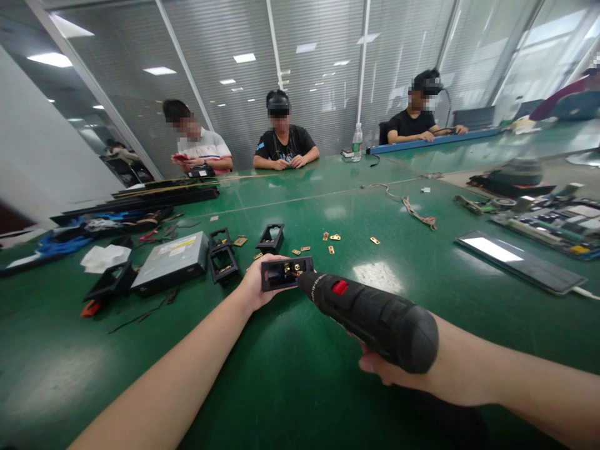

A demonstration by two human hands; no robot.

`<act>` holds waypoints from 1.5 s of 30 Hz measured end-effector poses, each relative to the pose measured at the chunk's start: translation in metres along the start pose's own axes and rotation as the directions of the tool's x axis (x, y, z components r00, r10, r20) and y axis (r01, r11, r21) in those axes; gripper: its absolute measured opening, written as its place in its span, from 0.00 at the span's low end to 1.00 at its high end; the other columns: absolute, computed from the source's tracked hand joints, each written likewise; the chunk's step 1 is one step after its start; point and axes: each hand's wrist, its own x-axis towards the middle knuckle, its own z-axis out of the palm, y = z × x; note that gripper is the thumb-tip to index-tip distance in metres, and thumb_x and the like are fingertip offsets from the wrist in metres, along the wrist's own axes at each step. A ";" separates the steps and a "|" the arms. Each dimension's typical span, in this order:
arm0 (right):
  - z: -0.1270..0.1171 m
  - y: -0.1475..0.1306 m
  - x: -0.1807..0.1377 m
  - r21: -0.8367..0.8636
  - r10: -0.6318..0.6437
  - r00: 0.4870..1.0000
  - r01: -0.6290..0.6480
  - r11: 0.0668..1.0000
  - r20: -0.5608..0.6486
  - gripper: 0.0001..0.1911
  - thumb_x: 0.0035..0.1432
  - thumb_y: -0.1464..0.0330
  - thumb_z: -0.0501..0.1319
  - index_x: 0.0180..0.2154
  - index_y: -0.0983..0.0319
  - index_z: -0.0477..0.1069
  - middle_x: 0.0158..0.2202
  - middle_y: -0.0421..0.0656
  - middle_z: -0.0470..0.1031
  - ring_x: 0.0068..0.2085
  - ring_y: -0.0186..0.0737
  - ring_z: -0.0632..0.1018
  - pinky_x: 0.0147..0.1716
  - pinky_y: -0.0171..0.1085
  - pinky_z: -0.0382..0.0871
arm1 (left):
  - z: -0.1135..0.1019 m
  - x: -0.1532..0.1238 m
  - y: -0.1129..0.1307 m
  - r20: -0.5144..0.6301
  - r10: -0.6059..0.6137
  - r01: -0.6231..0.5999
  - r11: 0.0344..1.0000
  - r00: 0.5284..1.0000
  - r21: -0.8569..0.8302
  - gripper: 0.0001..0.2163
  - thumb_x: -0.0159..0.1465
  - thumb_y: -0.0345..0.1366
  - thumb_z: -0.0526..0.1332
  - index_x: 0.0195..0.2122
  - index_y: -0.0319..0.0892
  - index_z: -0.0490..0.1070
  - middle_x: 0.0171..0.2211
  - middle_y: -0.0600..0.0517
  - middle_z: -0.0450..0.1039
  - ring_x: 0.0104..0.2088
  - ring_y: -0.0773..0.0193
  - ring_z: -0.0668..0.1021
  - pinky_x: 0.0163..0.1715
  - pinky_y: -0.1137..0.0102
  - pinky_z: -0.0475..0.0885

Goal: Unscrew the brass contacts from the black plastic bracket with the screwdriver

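My left hand (pixel 255 282) is closed around a small black rectangular frame part (pixel 285 274), holding it just above the green table (pixel 300 387). My right hand (pixel 382 369) grips a black electric screwdriver (pixel 375 319) with a red switch. Its tip sits inside the frame part, at a small brass piece. Several small brass plates (pixel 334 238) lie on the table just beyond. More black frame parts (pixel 270 237) stand to the left of them.
A grey optical drive (pixel 171 262) and white tissue (pixel 104 257) lie at the left, with long black bars (pixel 154 197) behind. A tablet (pixel 515 261) and circuit boards (pixel 557 225) lie at the right. Three people sit across the table, near a water bottle (pixel 357 142).
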 end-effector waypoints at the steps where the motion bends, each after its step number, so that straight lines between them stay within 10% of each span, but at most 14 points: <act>1: 0.000 0.001 -0.001 -0.011 -0.005 1.000 0.004 1.000 -0.021 0.09 0.55 0.64 0.64 0.31 0.63 0.68 0.29 0.43 0.76 0.28 0.35 0.74 0.27 0.33 0.73 | 0.000 0.000 0.000 0.002 0.000 0.000 1.000 1.000 0.000 0.08 0.63 0.33 0.60 0.35 0.37 0.79 0.32 0.40 0.84 0.32 0.52 0.85 0.34 0.59 0.83; 29: 0.000 0.006 0.000 0.001 -0.035 0.999 0.035 0.999 -0.012 0.09 0.56 0.65 0.65 0.30 0.63 0.69 0.28 0.41 0.74 0.27 0.33 0.73 0.27 0.31 0.70 | 0.004 0.000 0.001 -0.005 0.006 -0.006 1.000 1.000 -0.004 0.09 0.64 0.34 0.60 0.34 0.37 0.80 0.31 0.40 0.83 0.31 0.51 0.85 0.34 0.59 0.84; 40: -0.004 0.026 0.004 0.376 0.173 0.966 -0.234 0.897 0.190 0.29 0.52 0.60 0.74 0.51 0.67 0.70 0.47 0.50 0.76 0.31 0.33 0.79 0.32 0.34 0.77 | 0.000 0.001 0.000 -0.002 0.003 -0.003 1.000 1.000 -0.003 0.09 0.64 0.34 0.60 0.34 0.37 0.79 0.32 0.40 0.84 0.32 0.52 0.85 0.35 0.58 0.83; 45: -0.005 0.024 0.005 0.414 0.121 0.949 -0.240 0.878 0.292 0.42 0.56 0.67 0.75 0.67 0.65 0.59 0.33 0.41 0.78 0.34 0.36 0.81 0.36 0.34 0.78 | -0.005 0.005 -0.002 0.011 0.000 0.000 1.000 1.000 -0.001 0.09 0.64 0.35 0.61 0.35 0.37 0.79 0.32 0.40 0.84 0.32 0.52 0.85 0.34 0.59 0.83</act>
